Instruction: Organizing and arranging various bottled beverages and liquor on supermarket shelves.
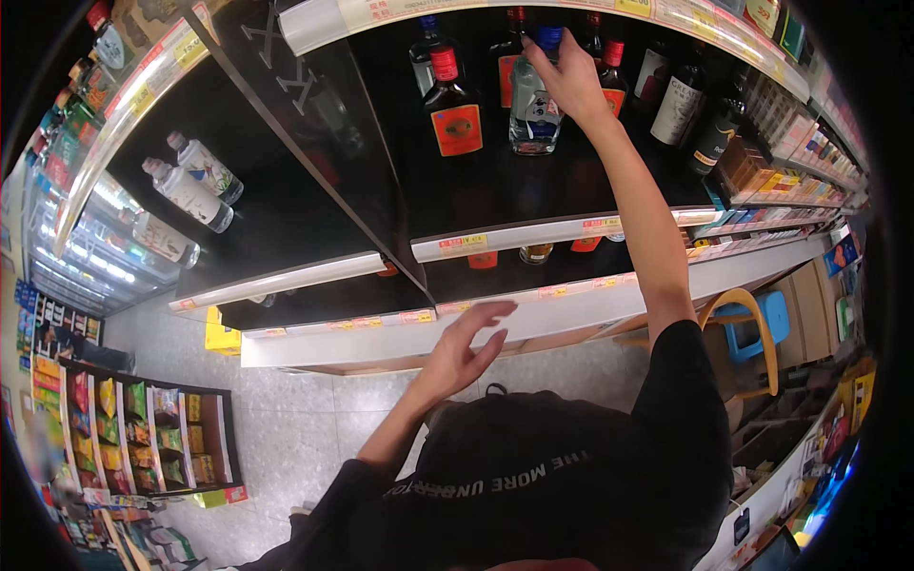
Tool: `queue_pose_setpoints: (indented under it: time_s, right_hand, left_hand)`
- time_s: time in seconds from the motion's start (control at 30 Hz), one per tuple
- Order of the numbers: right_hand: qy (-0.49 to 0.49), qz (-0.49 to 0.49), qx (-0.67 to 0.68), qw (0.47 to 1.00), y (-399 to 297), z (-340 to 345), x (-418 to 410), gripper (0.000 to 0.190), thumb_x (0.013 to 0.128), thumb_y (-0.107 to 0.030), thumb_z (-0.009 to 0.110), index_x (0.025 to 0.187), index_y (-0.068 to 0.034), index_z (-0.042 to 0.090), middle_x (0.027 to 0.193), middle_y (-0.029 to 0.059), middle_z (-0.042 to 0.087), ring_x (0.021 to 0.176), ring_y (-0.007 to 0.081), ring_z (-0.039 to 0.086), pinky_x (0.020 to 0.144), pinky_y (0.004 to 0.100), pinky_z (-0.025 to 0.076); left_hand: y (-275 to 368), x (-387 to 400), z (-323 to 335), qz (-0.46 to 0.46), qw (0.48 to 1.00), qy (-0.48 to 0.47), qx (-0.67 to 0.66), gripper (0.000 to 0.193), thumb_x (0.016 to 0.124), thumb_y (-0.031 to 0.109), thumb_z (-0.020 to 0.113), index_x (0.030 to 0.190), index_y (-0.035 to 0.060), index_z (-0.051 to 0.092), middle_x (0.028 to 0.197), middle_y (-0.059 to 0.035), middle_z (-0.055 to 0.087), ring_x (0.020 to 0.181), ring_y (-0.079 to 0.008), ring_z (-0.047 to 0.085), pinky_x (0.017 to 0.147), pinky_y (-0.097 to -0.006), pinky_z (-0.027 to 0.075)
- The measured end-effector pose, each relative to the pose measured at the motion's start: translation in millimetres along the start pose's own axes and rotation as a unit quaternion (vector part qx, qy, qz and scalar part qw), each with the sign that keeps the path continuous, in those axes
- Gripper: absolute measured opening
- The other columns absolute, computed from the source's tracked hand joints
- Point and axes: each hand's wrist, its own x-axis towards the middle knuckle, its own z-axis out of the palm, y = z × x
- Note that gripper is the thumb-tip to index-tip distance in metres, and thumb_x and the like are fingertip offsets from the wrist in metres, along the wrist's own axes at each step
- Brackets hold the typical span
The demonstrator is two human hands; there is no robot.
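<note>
With its fingers around the blue cap, my right hand (577, 82) grips a clear glass liquor bottle (534, 107) that is upright at the black shelf (478, 193). Whether the bottle's base rests on the shelf I cannot tell. Left of it stands a dark bottle with a red cap and orange label (455, 118). Behind that is a clear bottle with a blue cap (427, 53). More red-capped bottles are partly hidden behind my right hand. My left hand (464, 357) hangs in front of the lower shelf edge, fingers apart, holding nothing.
Wine bottles (677, 107) stand on the shelf's right side, near racks of small boxes (785, 178). A divider panel (314, 143) separates the left bay, which holds white-labelled bottles (189, 193). A wooden chair (767, 342) and blue stool (767, 321) are at right; a snack rack (143, 428) stands left.
</note>
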Motion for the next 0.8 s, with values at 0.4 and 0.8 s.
queue_pose_setpoints:
  time_s: [0.4,0.8]
  right_hand:
    - [0.025,-0.053,0.076,0.995,-34.8,-34.8,-73.6,0.023,0.09,-0.017,0.07,0.104,-0.003,0.06,0.093,0.0101,0.073,0.086,0.0202,0.072,0.077,0.0309,0.054]
    - [0.122,-0.119,0.374,0.912,-132.1,-94.9,-153.7,0.032,0.092,-0.038,0.054,0.1,-0.008,0.043,0.077,0.0152,0.056,0.072,0.0324,0.06,0.069,0.0522,0.051]
  left_hand:
    - [31.5,122.4,-8.4,0.179,0.956,0.175,0.15,0.068,0.084,0.005,0.07,0.144,0.0017,0.037,0.142,-0.0207,0.041,0.129,-0.0332,0.047,0.105,-0.0395,0.045]
    - [39.6,90.3,-8.0,0.275,0.925,0.175,0.196,0.097,0.069,0.039,0.083,0.143,-0.0011,0.034,0.137,-0.0195,0.052,0.127,-0.038,0.049,0.104,-0.0464,0.04]
